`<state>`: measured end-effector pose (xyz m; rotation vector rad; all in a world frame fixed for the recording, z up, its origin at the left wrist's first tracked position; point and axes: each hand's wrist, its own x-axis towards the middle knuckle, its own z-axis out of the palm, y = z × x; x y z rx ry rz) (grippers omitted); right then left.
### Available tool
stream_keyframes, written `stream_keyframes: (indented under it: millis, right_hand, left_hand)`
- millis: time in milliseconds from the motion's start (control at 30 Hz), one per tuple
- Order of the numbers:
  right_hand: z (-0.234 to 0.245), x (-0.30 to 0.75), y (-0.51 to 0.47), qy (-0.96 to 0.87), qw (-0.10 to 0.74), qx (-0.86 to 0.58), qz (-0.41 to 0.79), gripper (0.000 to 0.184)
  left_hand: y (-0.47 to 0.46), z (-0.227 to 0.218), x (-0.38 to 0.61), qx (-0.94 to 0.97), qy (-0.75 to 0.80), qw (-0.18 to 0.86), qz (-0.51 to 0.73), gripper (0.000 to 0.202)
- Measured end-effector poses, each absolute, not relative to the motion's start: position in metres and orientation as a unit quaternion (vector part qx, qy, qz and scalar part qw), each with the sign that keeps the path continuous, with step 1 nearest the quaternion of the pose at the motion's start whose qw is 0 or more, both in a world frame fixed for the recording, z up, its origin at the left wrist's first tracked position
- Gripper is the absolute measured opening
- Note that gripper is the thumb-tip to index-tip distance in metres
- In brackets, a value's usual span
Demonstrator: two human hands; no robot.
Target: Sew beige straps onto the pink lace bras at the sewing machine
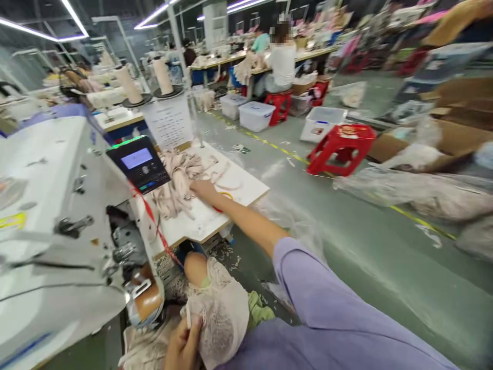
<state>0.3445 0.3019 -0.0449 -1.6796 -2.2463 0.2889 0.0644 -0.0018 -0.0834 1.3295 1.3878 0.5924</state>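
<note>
My left hand (pixel 184 341) pinches the edge of a beige lace garment (pixel 223 313) that lies over my lap; a narrow pale strip stands up at the thumb. My right arm stretches forward over the white sewing table (pixel 246 187). At its end, my right hand (pixel 203 190) touches a heap of beige fabric straps (pixel 181 177); the fingers are blurred and partly hidden there. By the right wrist lies a red and yellow looped thing (pixel 224 198), perhaps scissor handles. To the left stands a large white sewing machine (pixel 77 205).
A control panel (pixel 139 162) with a lit screen stands beside the straps. Two thread cones (pixel 162 76) rise behind it. A red ribbon (pixel 150 213) hangs along the machine. On the floor are a red stool (pixel 342 146), plastic bins (pixel 257 115) and bagged goods (pixel 423 192). A seated person (pixel 282 61) works farther back.
</note>
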Motion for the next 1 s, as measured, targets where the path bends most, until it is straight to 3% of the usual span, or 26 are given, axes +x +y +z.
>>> stream_keyframes:
  millis: [100, 233, 367, 433, 500, 567, 667, 733, 800, 867, 1000]
  right_hand:
    - [-0.047, 0.332, 0.313, -0.789, 0.206, -0.571, 0.099, 0.023]
    - [-0.029, 0.347, 0.298, -0.800, 0.265, -0.530, 0.095, 0.026]
    - [0.001, 0.331, 0.249, -0.804, 0.345, -0.475, 0.089, 0.029]
    - [0.010, 0.315, 0.206, -0.811, 0.379, -0.423, 0.142, 0.026]
    - [0.012, 0.297, 0.158, -0.815, 0.358, -0.376, 0.258, 0.022]
    - [0.009, 0.278, 0.113, -0.819, 0.265, -0.344, 0.375, 0.019]
    - [-0.006, 0.253, 0.067, -0.812, 0.194, -0.325, 0.445, 0.017]
    - [-0.019, 0.240, 0.053, -0.795, 0.183, -0.331, 0.474, 0.018]
    - [-0.032, 0.234, 0.047, -0.773, 0.169, -0.337, 0.509, 0.019]
    - [-0.043, 0.235, 0.048, -0.763, 0.151, -0.338, 0.529, 0.017]
    - [-0.055, 0.232, 0.064, -0.813, 0.213, -0.329, 0.429, 0.026]
  left_hand:
    - [-0.008, -0.091, 0.055, 0.526, 0.584, 0.548, 0.285, 0.061]
    - [-0.009, -0.092, 0.047, 0.532, 0.588, 0.526, 0.308, 0.060]
    - [-0.011, -0.076, 0.031, 0.605, 0.594, 0.438, 0.300, 0.056]
    - [-0.018, -0.067, 0.025, 0.639, 0.596, 0.374, 0.311, 0.051]
    - [-0.028, -0.062, 0.023, 0.679, 0.591, 0.296, 0.319, 0.048]
    - [-0.037, -0.063, 0.024, 0.724, 0.582, 0.211, 0.305, 0.051]
    - [-0.045, -0.071, 0.027, 0.789, 0.551, 0.110, 0.248, 0.055]
    - [-0.044, -0.079, 0.026, 0.822, 0.520, 0.081, 0.219, 0.046]
    - [-0.040, -0.085, 0.024, 0.837, 0.502, 0.081, 0.203, 0.036]
    - [-0.032, -0.090, 0.022, 0.829, 0.507, 0.127, 0.199, 0.040]
    - [-0.022, -0.089, 0.025, 0.719, 0.555, 0.353, 0.226, 0.052]
